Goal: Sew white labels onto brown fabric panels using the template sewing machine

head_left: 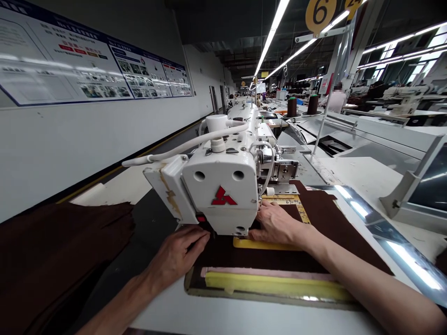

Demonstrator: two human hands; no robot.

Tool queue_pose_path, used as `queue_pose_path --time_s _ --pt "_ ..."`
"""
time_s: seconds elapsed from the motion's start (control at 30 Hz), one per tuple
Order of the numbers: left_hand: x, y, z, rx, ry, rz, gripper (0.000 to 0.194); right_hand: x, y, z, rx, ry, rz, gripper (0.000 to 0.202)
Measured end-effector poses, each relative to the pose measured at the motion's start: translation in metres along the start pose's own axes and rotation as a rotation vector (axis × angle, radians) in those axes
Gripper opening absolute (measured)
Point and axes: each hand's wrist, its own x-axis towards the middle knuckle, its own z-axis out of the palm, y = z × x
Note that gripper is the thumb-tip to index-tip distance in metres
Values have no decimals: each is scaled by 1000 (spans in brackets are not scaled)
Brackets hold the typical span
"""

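Note:
A white sewing machine head (220, 186) with a red emblem stands in front of me. Brown fabric (226, 258) lies flat beneath it, with a yellow-edged template (272, 244) on top. Just left of the machine head, my left hand (178, 251) has its thumb and fingers closed together at the fabric's edge; whatever is between the fingertips is hidden. My right hand (279, 224) rests on the template at the machine's right side. Its thumb points left, and its fingertips disappear behind the machine head. The needle area is out of sight.
More brown cloth (63, 251) is draped at the left. Yellow and pink strips (272, 281) run along the table's near side. A dark screen (431, 186) stands at the right. Brown thread cones (292, 108) and other machines (407, 100) are farther back, with a person (337, 100).

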Motion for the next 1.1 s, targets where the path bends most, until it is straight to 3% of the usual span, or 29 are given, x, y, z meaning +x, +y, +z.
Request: queue_pose_path --time_s 0.73,1.1 --pt "1 9 -1 -3 -24 -35 22 -8 -7 -2 -8 -16 16 56" --pt "-2 7 -5 -31 43 -16 21 -23 -24 1 5 8 15 51"
